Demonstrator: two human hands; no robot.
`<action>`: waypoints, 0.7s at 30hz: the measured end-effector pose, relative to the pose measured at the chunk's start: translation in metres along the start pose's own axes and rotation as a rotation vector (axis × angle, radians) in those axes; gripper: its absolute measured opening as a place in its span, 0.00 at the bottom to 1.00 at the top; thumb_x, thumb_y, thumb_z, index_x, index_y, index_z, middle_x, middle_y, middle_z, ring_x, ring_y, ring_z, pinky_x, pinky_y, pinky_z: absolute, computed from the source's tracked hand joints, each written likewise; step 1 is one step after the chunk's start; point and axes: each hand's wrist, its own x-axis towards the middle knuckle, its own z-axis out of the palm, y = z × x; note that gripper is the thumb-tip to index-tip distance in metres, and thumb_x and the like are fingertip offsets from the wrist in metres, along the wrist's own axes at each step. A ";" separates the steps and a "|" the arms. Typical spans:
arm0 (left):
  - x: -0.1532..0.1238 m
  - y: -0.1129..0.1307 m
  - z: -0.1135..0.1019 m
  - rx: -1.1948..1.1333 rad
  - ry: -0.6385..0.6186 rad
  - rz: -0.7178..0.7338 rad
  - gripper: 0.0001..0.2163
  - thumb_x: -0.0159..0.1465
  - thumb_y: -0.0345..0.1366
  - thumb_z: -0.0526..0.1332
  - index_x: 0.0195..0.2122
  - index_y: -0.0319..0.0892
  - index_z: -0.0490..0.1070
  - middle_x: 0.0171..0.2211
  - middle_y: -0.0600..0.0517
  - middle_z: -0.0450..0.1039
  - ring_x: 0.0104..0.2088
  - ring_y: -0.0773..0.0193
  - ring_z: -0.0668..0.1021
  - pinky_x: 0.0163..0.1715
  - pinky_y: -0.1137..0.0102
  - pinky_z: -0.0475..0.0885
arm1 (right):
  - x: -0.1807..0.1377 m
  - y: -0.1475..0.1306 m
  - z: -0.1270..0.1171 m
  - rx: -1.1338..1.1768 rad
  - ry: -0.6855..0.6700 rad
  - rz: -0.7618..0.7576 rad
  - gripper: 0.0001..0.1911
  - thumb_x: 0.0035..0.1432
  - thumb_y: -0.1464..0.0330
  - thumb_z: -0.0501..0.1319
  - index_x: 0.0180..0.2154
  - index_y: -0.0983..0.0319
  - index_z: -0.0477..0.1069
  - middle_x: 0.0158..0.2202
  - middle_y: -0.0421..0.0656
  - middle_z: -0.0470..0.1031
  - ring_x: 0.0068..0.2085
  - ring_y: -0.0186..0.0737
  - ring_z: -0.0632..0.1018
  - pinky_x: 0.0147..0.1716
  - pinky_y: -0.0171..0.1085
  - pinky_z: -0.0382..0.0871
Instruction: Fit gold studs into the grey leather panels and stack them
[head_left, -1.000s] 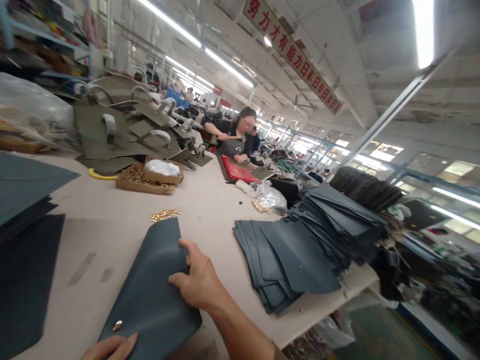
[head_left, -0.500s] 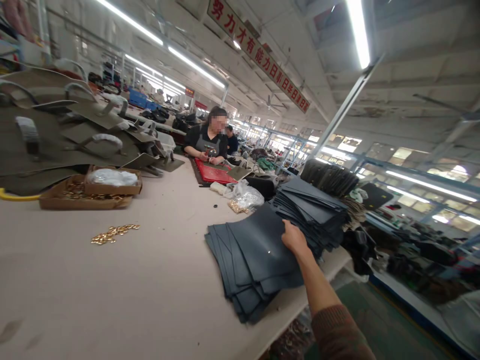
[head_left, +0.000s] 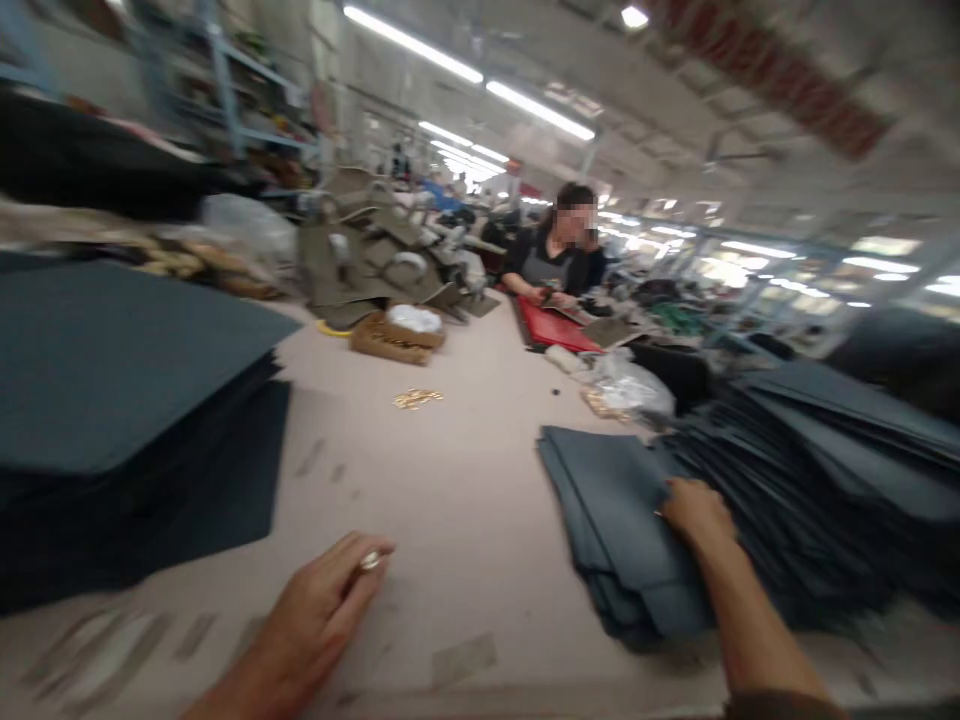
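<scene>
Looking down from the head view; frame motion-blurred.

Left hand: lower centre-left of the frame, palm down just over the counter, fingers stretched forward and held close together. A small shiny metal piece sits at the fingertips. Blur hides whether it is pinched or only touched.

Right hand: lower right, resting on the near stack of dark blue-grey pieces, fingers bent down onto the top piece. Cannot tell whether the fingers have closed on that piece or merely press on it.

Position: the stack lies directly under the right hand and well apart from the left hand, with bare counter between them. The metal piece is at the left hand only.

Surroundings: a thick pile of dark sheets fills the left side. Loose gold fittings lie mid-counter, a cardboard box behind them. A clear plastic bag lies behind the stack. In the upper centre a co-worker bends over a red mat.
</scene>
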 end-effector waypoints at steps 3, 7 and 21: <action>-0.003 0.002 -0.014 -0.038 -0.064 -0.054 0.12 0.69 0.38 0.51 0.40 0.44 0.73 0.35 0.51 0.75 0.36 0.63 0.76 0.39 0.72 0.69 | -0.002 -0.037 -0.003 0.168 0.127 -0.190 0.23 0.57 0.67 0.56 0.52 0.69 0.72 0.50 0.60 0.75 0.45 0.58 0.78 0.46 0.51 0.70; -0.001 0.011 -0.022 -0.057 -0.060 -0.081 0.10 0.69 0.35 0.51 0.40 0.43 0.71 0.34 0.52 0.73 0.35 0.64 0.75 0.38 0.71 0.67 | -0.071 -0.119 -0.013 0.778 -0.024 -0.586 0.19 0.52 0.56 0.62 0.43 0.59 0.77 0.39 0.47 0.81 0.39 0.49 0.80 0.43 0.45 0.74; -0.026 -0.014 -0.061 0.298 0.059 -0.157 0.15 0.60 0.22 0.50 0.44 0.41 0.68 0.41 0.48 0.72 0.42 0.56 0.72 0.43 0.62 0.68 | -0.240 -0.309 -0.006 1.337 -0.773 -0.883 0.10 0.52 0.62 0.67 0.28 0.64 0.76 0.23 0.41 0.75 0.25 0.35 0.73 0.27 0.33 0.69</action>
